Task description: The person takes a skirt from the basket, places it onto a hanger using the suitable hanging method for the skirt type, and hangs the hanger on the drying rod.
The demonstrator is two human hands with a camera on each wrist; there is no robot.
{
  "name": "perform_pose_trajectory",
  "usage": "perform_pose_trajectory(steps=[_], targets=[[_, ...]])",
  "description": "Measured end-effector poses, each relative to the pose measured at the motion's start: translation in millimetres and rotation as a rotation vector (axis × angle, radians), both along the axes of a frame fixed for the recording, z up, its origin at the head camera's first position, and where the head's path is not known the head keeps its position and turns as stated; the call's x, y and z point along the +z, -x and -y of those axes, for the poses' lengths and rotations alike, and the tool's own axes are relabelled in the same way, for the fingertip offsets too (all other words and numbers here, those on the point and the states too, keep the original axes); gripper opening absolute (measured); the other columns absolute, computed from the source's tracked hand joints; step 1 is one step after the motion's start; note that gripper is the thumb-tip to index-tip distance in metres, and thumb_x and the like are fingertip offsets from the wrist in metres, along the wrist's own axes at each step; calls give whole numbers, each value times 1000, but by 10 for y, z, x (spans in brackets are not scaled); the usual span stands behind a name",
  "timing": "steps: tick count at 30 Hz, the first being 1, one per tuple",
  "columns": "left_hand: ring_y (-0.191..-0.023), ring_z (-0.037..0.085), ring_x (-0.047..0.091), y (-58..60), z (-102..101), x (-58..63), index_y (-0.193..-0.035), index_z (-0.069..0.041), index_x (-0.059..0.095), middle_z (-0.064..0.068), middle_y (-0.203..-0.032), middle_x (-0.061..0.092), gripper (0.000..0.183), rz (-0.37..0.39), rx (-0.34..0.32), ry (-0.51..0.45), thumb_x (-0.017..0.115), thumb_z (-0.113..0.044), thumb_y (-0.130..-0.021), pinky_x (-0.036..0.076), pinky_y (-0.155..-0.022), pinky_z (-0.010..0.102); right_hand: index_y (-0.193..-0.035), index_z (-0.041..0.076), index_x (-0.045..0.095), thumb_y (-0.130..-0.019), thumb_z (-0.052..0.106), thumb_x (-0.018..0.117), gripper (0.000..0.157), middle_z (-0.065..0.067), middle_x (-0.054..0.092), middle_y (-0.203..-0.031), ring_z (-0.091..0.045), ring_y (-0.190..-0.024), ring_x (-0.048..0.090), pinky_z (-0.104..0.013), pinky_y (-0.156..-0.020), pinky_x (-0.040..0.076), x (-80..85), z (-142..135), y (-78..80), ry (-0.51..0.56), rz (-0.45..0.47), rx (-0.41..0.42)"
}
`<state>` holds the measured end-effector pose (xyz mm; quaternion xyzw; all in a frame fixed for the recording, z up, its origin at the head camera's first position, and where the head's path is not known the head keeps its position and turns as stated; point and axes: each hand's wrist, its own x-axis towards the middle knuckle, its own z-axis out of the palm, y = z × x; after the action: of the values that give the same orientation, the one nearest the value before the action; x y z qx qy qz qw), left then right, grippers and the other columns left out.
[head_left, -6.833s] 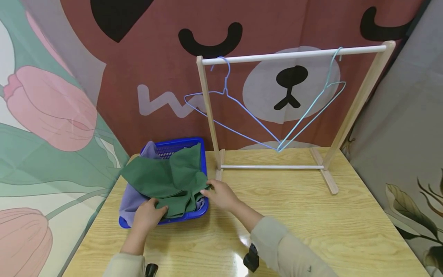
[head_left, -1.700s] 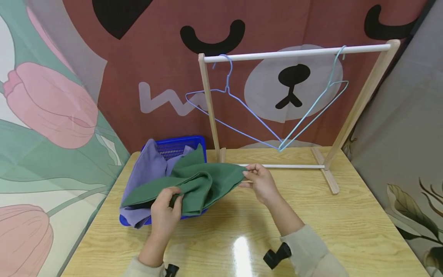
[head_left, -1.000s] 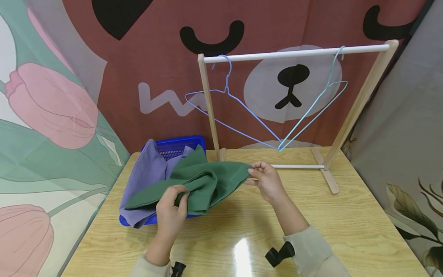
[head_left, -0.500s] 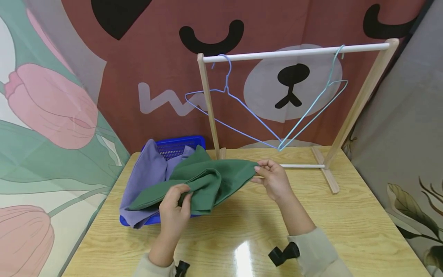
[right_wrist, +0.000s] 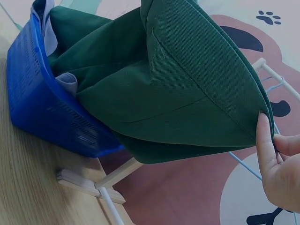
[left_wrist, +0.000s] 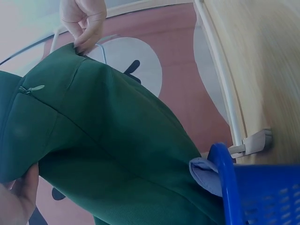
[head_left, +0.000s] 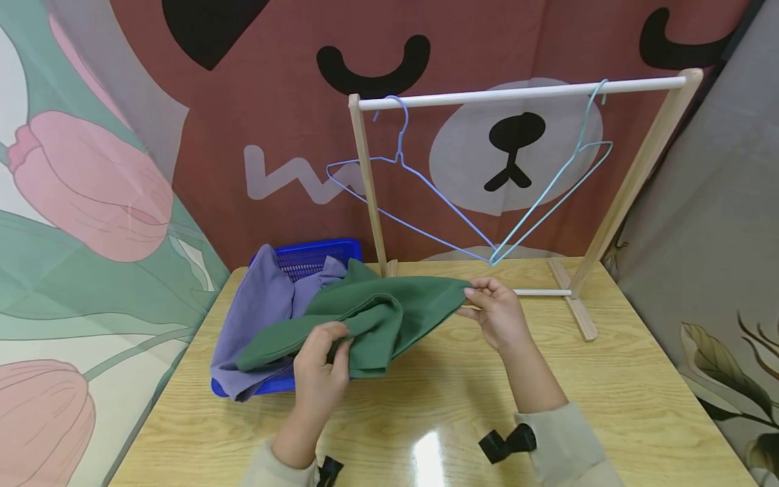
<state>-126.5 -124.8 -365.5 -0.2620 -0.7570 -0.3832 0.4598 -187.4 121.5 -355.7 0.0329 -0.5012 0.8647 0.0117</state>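
Observation:
A green skirt is stretched between my two hands, its lower part trailing into the blue basket. My left hand pinches the near edge with thumb and fingers. At the skirt's right corner, my right hand pinches the edge between thumb and fingertips. A small zipper pull and a seam show on the fabric in the left wrist view. Purple cloth fills the basket's left side and drapes over its rim. Folds hide part of my left fingertips.
Behind the hands stands a wooden rack with a white top bar. A periwinkle hanger hangs at its left and a light turquoise hanger at its right; their lower ends meet mid-rack. Printed fabric backs the wooden table.
From lying in the basket, the skirt's right part has been lifted and drawn right. Both hands keep shifting rightward with it, uncovering more purple cloth; the hangers have stayed put.

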Motion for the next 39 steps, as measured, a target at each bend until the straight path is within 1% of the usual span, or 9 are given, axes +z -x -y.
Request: perform_pose_trajectory(steps=[7, 9, 11, 14, 20, 23, 30, 37, 39], targets=[[-77, 25, 56, -6, -29, 0, -81, 0, 57, 13, -84, 58, 30, -8, -14, 4, 61, 21, -60, 46, -65, 26, -75, 6, 54, -82, -15, 39, 27, -2, 56, -68, -11, -61, 58, -25, -56, 50, 1, -53, -4, 19, -28, -4], [-77, 25, 56, -5, -35, -6, -82, 0, 57, 13, -84, 58, 26, -15, -24, 3, 60, 18, -63, 46, -65, 26, -75, 6, 55, -82, -15, 39, 28, -2, 56, -68, -11, -61, 58, -25, -56, 50, 5, -69, -10, 22, -32, -6], [-77, 25, 56, -2, -47, -12, -81, 0, 57, 13, -84, 58, 16, -25, -30, 5, 58, 11, -71, 47, -66, 26, -75, 6, 55, -82, -16, 39, 28, -2, 56, -68, -11, -61, 58, -25, -56, 50, 7, -86, -13, 24, -35, -7], [-76, 25, 56, -6, -70, -15, -81, 0, 56, 12, -84, 58, 7, -30, -44, 11, 55, 5, -77, 46, -68, 26, -74, 6, 56, -82, -16, 39, 29, -2, 56, -68, -11, -61, 59, -25, -56, 50, 10, -114, -16, 27, -41, -11], [-76, 25, 55, -31, -131, -28, -82, -1, 57, 12, -83, 57, 7, 11, -57, 14, 57, 4, -78, 45, -71, 24, -74, 7, 57, -83, -16, 39, 30, -2, 58, -69, -11, -63, 60, -25, -56, 50, -13, -179, -18, 22, -70, -16], [-76, 25, 55, -33, -159, -59, -83, -1, 57, 11, -83, 57, 6, 11, -66, 16, 57, 3, -79, 45, -71, 24, -75, 6, 57, -83, -16, 38, 30, -2, 59, -70, -12, -63, 60, -25, -56, 50, -24, -202, -26, 13, -89, -15], [-76, 24, 55, -56, -228, -172, -83, -1, 56, 11, -83, 56, 8, 31, -91, 16, 57, 5, -78, 44, -73, 22, -75, 5, 55, -84, -16, 37, 29, -3, 59, -69, -12, -63, 60, -26, -57, 50, -68, -241, -19, -7, -102, -11], [-76, 22, 55, -65, -259, -316, -81, -2, 56, 9, -82, 57, 22, 65, -93, 17, 60, 13, -66, 43, -74, 20, -75, 5, 53, -84, -14, 39, 25, -1, 57, -68, -11, -62, 59, -25, -56, 50, -117, -278, -23, -67, -67, -31], [-77, 22, 55, -65, -263, -362, -81, -2, 56, 9, -82, 57, 23, 74, -105, 18, 60, 14, -65, 43, -74, 20, -76, 5, 52, -84, -12, 42, 22, -1, 57, -69, -11, -63, 58, -26, -56, 50, -129, -288, -27, -85, -67, -31]])
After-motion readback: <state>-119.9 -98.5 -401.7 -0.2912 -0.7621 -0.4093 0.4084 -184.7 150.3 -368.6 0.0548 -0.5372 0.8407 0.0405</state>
